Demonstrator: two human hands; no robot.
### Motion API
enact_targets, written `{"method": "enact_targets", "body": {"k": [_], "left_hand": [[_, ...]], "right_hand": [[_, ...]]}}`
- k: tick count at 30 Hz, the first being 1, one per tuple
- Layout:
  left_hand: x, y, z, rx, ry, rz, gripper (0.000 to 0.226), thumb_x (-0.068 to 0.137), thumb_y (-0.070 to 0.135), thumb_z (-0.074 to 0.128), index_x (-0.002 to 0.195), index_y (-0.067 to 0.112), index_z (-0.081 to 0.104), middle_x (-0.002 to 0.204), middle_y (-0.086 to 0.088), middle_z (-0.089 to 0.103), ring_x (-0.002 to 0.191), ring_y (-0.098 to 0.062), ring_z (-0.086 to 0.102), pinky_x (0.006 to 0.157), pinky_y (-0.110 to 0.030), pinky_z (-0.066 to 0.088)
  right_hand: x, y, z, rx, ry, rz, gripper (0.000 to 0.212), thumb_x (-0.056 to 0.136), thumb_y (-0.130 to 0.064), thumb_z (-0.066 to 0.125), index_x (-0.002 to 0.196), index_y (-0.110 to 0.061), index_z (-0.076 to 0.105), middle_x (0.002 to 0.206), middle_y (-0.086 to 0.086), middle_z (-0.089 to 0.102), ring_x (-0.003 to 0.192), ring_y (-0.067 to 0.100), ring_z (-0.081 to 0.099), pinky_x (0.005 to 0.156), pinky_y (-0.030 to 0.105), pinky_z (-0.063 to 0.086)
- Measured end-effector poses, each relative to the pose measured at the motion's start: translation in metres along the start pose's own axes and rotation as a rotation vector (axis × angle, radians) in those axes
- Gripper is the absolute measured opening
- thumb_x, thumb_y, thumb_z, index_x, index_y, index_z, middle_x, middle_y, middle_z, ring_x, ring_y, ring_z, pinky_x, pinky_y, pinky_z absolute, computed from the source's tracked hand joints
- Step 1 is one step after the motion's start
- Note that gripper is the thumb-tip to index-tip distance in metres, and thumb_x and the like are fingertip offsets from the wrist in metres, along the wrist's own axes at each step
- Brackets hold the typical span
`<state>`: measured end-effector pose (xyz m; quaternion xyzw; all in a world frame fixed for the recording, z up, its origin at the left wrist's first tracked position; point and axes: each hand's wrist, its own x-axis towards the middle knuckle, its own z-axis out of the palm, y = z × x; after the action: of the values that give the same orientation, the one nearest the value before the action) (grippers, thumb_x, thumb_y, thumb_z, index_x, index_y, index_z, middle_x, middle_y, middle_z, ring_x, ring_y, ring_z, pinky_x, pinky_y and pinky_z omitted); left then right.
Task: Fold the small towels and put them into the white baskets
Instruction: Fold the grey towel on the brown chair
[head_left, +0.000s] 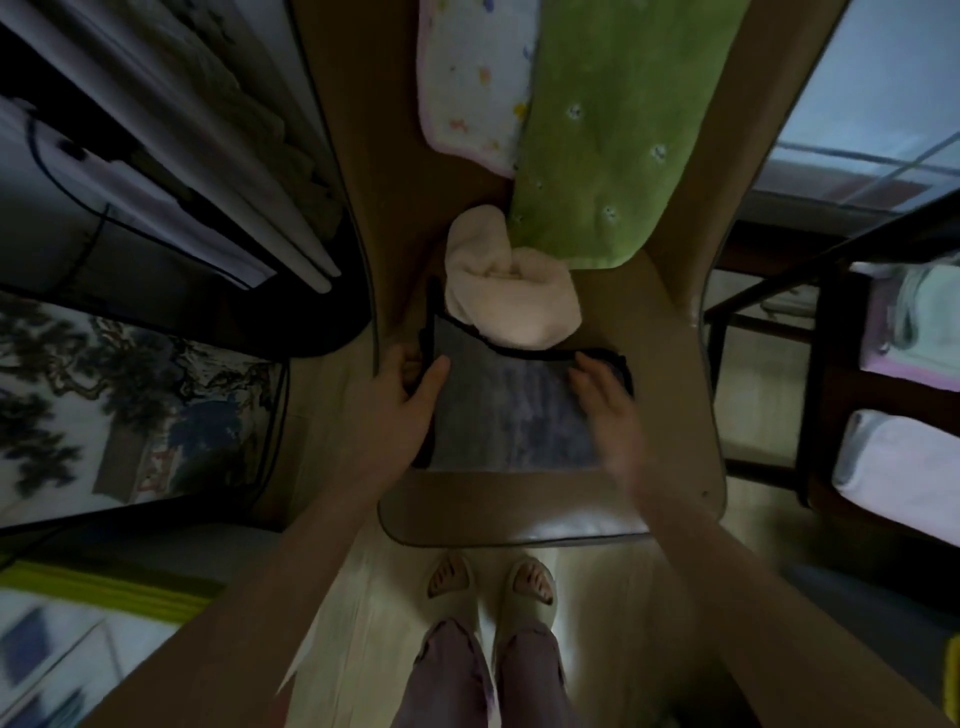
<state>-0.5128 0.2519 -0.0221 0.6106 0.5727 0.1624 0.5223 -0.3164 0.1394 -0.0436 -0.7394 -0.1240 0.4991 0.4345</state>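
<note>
A brown table (670, 322) runs away from the person, its near rounded edge just above their slippers (491, 584). On its far part lies a long green towel (618, 130), with a white printed towel (475, 78) just beside it on the left. Nearer, a cream towel (511, 293) sits bunched, overlapping the far edge of a grey towel with dark trim (511, 410) spread flat on the near end. The left hand (397, 410) grips that grey towel's left edge, thumb on top and fingers curled beneath. The right hand (608, 410), blurred, lies flat with straight fingers on its right side.
</note>
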Motion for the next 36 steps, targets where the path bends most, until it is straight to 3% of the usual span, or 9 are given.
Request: {"method": "enact_targets", "body": {"k": [3, 7, 10, 13, 19, 22, 26, 31, 36], "left_hand": [[-0.016, 0.028, 0.037, -0.132, -0.187, 0.040, 0.012, 0.092, 0.044, 0.057, 0.100, 0.036, 0.052, 0.089, 0.020, 0.067, 0.076, 0.007, 0.063, 0.061, -0.008, 0.048], [-0.025, 0.050, 0.096, 0.001, -0.493, -0.097, 0.021, 0.100, 0.033, 0.046, 0.108, 0.015, 0.052, 0.082, -0.004, 0.063, 0.068, -0.015, 0.060, 0.060, -0.026, 0.051], [-0.027, 0.041, 0.115, 0.225, -0.293, 0.085, 0.033, 0.103, 0.030, 0.039, 0.092, 0.006, 0.059, 0.076, -0.007, 0.059, 0.068, -0.017, 0.054, 0.064, -0.032, 0.041], [-0.015, 0.029, 0.103, 0.332, 0.074, 0.270, 0.022, 0.102, 0.025, 0.040, 0.103, 0.012, 0.058, 0.091, 0.000, 0.053, 0.082, -0.015, 0.049, 0.072, -0.026, 0.036], [0.025, 0.014, 0.075, 0.350, -0.302, 0.316, 0.037, 0.101, 0.015, 0.043, 0.137, 0.005, 0.046, 0.140, -0.011, 0.044, 0.123, -0.021, 0.046, 0.102, -0.030, 0.040], [0.034, 0.016, 0.076, 0.265, -0.374, 0.313, 0.033, 0.100, 0.005, 0.044, 0.132, 0.000, 0.049, 0.133, -0.017, 0.048, 0.117, -0.024, 0.051, 0.100, -0.024, 0.042], [0.038, 0.017, 0.076, 0.205, -0.403, 0.323, 0.029, 0.097, -0.001, 0.048, 0.125, -0.005, 0.055, 0.118, -0.016, 0.054, 0.085, 0.004, 0.055, 0.077, -0.002, 0.040], [0.048, 0.015, 0.070, 0.176, -0.481, 0.326, 0.031, 0.098, 0.006, 0.048, 0.129, 0.004, 0.053, 0.107, -0.009, 0.059, 0.073, -0.008, 0.061, 0.072, -0.024, 0.055], [0.064, 0.016, 0.070, 0.283, -0.595, 0.304, 0.038, 0.097, 0.032, 0.052, 0.131, 0.016, 0.055, 0.124, 0.005, 0.059, 0.111, -0.008, 0.057, 0.089, -0.022, 0.050]], "right_hand": [[-0.006, -0.014, -0.045, 0.372, 0.052, 0.221, 0.040, 0.105, -0.026, 0.033, 0.138, -0.006, 0.044, 0.132, 0.019, 0.056, 0.114, 0.030, 0.057, 0.088, 0.029, 0.049], [-0.006, -0.021, -0.057, 0.376, 0.009, 0.302, 0.046, 0.104, -0.037, 0.030, 0.133, -0.005, 0.047, 0.117, 0.012, 0.060, 0.097, 0.024, 0.061, 0.077, 0.028, 0.050], [-0.002, -0.021, -0.050, 0.212, 0.032, 0.274, 0.038, 0.100, -0.039, 0.044, 0.116, -0.007, 0.057, 0.095, 0.007, 0.065, 0.076, 0.014, 0.062, 0.055, 0.020, 0.050], [0.007, -0.010, -0.040, -0.097, 0.079, 0.154, 0.040, 0.092, -0.035, 0.061, 0.101, 0.004, 0.063, 0.092, 0.020, 0.067, 0.078, 0.025, 0.064, 0.062, 0.033, 0.052], [0.013, -0.005, -0.025, -0.273, 0.170, 0.028, 0.040, 0.094, -0.040, 0.055, 0.071, -0.009, 0.056, 0.062, 0.002, 0.055, 0.060, 0.018, 0.055, 0.054, 0.029, 0.039], [0.015, -0.003, -0.020, -0.228, 0.130, 0.066, 0.045, 0.091, -0.055, 0.050, 0.069, -0.016, 0.052, 0.066, 0.000, 0.055, 0.067, 0.021, 0.057, 0.058, 0.031, 0.039], [0.021, -0.001, -0.018, -0.350, 0.086, 0.008, 0.037, 0.087, -0.051, 0.061, 0.094, -0.015, 0.054, 0.077, -0.004, 0.055, 0.074, 0.019, 0.057, 0.065, 0.032, 0.041], [0.016, -0.002, -0.021, -0.358, 0.082, -0.166, 0.010, 0.095, -0.017, 0.054, 0.090, -0.008, 0.054, 0.072, -0.002, 0.055, 0.069, 0.016, 0.054, 0.053, 0.020, 0.035], [0.008, 0.001, -0.035, -0.328, 0.080, -0.256, 0.009, 0.098, -0.012, 0.048, 0.090, -0.015, 0.050, 0.075, -0.008, 0.054, 0.066, 0.002, 0.052, 0.055, 0.010, 0.038]]}}
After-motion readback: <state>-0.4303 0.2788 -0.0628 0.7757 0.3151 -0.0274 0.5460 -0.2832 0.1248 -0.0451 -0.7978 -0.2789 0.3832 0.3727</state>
